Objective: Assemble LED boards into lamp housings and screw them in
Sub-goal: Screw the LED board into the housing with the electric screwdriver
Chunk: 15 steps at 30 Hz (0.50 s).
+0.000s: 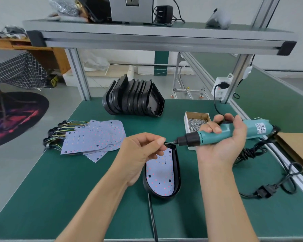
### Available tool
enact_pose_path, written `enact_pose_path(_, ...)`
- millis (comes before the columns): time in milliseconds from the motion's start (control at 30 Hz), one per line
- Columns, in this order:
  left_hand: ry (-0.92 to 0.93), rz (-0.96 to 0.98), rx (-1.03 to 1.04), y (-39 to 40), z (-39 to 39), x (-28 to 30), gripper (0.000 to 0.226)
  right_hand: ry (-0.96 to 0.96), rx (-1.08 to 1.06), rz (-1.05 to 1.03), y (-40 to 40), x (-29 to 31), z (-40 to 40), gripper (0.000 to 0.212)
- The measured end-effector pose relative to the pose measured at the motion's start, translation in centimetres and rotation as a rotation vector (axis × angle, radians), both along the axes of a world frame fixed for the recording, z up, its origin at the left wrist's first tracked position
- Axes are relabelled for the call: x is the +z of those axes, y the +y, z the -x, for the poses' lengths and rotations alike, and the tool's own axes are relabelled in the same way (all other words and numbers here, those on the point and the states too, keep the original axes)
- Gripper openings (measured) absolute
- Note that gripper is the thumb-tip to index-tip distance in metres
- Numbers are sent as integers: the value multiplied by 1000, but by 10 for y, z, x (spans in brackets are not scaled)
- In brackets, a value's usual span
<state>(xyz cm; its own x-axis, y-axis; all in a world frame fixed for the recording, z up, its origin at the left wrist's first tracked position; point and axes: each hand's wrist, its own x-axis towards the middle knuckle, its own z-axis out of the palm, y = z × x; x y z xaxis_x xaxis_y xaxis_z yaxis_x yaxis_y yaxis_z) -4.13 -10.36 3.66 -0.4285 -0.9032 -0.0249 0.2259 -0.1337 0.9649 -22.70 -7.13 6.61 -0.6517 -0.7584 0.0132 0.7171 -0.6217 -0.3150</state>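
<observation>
A black lamp housing (177, 165) lies on the green mat at centre, with a white LED board (162, 173) seated inside it. Above the housing's far end, my left hand (140, 152) pinches a small screw (168, 142) against the bit of a teal electric screwdriver (234, 131). My right hand (222, 138) grips the screwdriver's body, palm up, with the tool held nearly level and its tip pointing left.
A fan of loose LED boards (93, 137) with wires lies at the left. Stacked black housings (135, 98) stand at the back. A cardboard box of screws (196, 121) sits behind the screwdriver. Power cords (262, 191) trail at the right, near a cardboard sheet (297, 145).
</observation>
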Motion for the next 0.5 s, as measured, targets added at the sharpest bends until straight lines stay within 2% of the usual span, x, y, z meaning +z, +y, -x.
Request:
enact_pose_path(133,118,-87,-22,7,2,0,14,-2,1,-11,1,2,-2,23)
enact_pose_path(233,146,-116,-25,10,3,1,6,0,2,-16,2,4,-3,23)
enact_pose_path(500,65,-82,-5,15,4,4,18,24,-4,-7,3,4,-6,21)
